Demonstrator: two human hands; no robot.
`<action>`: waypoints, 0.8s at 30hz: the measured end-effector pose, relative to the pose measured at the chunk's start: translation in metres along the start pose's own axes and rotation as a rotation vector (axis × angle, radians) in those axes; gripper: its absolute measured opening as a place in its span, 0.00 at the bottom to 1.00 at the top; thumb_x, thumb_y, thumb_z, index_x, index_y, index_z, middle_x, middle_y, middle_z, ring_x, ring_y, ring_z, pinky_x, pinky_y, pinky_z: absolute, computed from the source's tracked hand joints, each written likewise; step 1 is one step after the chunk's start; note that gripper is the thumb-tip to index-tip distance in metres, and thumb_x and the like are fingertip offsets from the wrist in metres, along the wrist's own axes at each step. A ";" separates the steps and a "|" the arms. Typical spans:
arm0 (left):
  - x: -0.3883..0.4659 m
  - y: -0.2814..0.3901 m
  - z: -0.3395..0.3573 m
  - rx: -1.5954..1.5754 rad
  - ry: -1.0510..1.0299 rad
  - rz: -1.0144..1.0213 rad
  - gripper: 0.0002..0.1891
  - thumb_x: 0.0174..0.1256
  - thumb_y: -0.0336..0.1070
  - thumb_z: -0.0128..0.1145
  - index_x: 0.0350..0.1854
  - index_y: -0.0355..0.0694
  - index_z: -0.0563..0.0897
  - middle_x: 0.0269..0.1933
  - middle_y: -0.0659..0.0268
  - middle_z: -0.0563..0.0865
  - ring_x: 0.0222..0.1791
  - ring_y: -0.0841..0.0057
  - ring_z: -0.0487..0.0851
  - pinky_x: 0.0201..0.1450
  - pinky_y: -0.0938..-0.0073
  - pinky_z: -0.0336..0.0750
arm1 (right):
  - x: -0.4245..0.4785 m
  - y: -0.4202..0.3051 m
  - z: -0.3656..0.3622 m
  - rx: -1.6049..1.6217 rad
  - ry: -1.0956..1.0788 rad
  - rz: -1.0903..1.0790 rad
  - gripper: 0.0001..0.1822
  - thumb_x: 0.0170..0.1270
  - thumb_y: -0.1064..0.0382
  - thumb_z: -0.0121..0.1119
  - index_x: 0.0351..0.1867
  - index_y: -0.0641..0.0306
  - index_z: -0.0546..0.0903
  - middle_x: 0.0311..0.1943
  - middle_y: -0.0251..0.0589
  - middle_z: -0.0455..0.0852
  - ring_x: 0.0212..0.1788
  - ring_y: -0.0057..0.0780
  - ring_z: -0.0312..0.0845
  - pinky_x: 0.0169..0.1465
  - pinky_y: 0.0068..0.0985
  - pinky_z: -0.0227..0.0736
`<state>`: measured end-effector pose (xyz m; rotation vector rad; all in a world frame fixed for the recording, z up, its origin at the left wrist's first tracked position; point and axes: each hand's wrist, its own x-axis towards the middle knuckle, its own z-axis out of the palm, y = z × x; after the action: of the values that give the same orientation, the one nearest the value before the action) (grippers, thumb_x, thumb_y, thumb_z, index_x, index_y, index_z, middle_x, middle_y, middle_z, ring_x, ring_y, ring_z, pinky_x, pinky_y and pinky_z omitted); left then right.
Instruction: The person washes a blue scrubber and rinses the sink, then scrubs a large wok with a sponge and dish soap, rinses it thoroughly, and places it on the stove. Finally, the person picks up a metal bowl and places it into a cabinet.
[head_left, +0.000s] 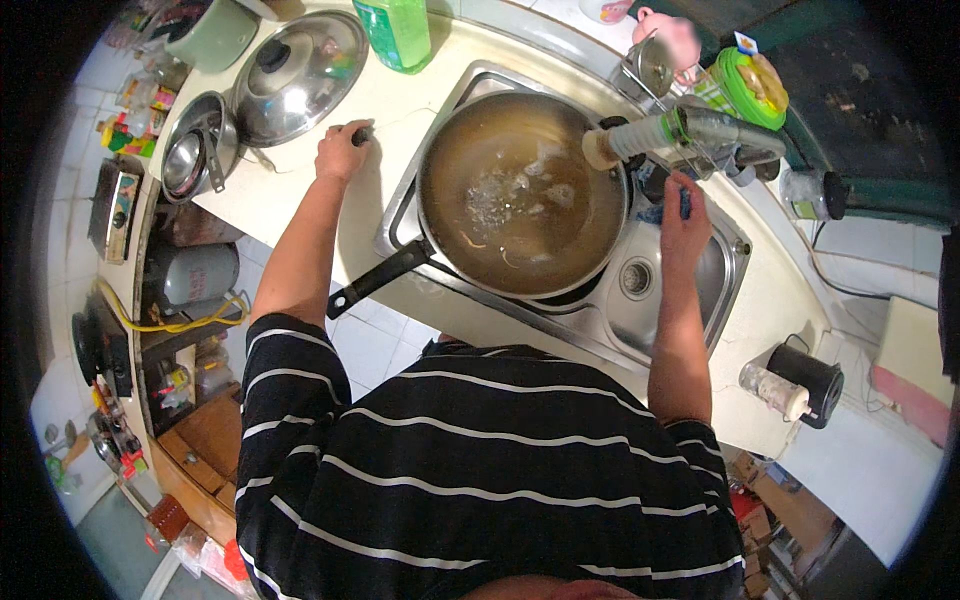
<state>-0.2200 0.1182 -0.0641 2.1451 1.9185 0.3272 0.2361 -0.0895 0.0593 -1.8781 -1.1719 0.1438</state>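
Observation:
A large wok (517, 202) with cloudy water and some froth in it sits over the left basin of a steel double sink (739, 259). Its long black handle (382, 277) points toward my lower left. My left hand (341, 154) is on the pale counter left of the sink, fingers curled round a small dark object (361, 135) that I cannot identify. Over the right basin, my right hand (686, 221) pinches a small blue piece (684, 202), perhaps a scrubber or cloth. More blue material (649, 215) shows beside it. A faucet with a ribbed extension (637, 141) reaches over the wok's right rim.
A domed steel lid (300, 82), nested steel pans (199, 150) and a green bottle (394, 34) stand on the left counter. Behind the faucet are a green container (750, 90) and jar (806, 195). A black container (814, 379) stands at right.

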 end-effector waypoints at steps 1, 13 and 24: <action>-0.001 0.004 -0.001 -0.009 0.007 -0.045 0.22 0.54 0.40 0.66 0.54 0.54 0.79 0.48 0.52 0.82 0.51 0.63 0.79 0.49 0.69 0.77 | -0.012 -0.003 -0.001 0.085 0.027 -0.010 0.12 0.64 0.58 0.60 0.45 0.59 0.83 0.36 0.36 0.86 0.38 0.23 0.79 0.44 0.22 0.72; -0.118 0.164 -0.063 -1.718 -0.325 -0.358 0.22 0.66 0.46 0.58 0.60 0.45 0.73 0.53 0.67 0.80 0.50 0.76 0.79 0.47 0.75 0.78 | -0.060 -0.009 0.073 0.889 -0.573 0.347 0.19 0.68 0.63 0.55 0.60 0.58 0.71 0.44 0.37 0.80 0.43 0.22 0.76 0.50 0.20 0.70; -0.179 0.236 -0.004 -1.485 -0.361 -0.213 0.21 0.70 0.33 0.53 0.65 0.43 0.71 0.55 0.65 0.78 0.50 0.79 0.79 0.53 0.77 0.77 | -0.072 -0.029 0.084 1.168 -0.937 0.775 0.26 0.64 0.55 0.61 0.62 0.53 0.69 0.49 0.33 0.77 0.49 0.22 0.74 0.52 0.28 0.70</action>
<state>-0.0195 -0.0841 0.0162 0.8914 0.9957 0.8684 0.1348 -0.0883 0.0064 -1.0093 -0.5127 1.8375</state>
